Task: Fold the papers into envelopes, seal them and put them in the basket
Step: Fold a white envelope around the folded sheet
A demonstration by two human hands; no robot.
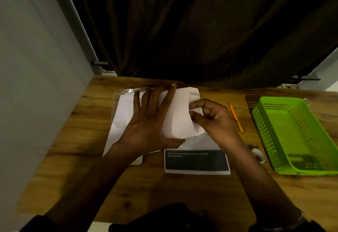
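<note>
Folded paper (180,114) lies flat on the counter (182,195), well left of the green basket (263,127), its far edge close to the counter's back edge under the dark curtain (201,30). The left hand (146,122) presses on the paper's side farthest from the basket, fingers (171,94) straight and spread wide, thumb along the near edge. The right hand (214,118) works the edge nearest the basket: thumb and forefinger are curled and pinch a narrow flap of the folded paper there.

More white sheets (120,118) lie under the left hand, farther still from the basket. A printed sheet (196,162) with a dark block lies left of the basket's near end. An orange pencil (236,117) lies in the strip between the right hand and the basket, touching neither. A small round item (257,155), possibly a tape roll, sits just beside the basket's near left corner. Bare counter remains open nearer the person than the printed sheet.
</note>
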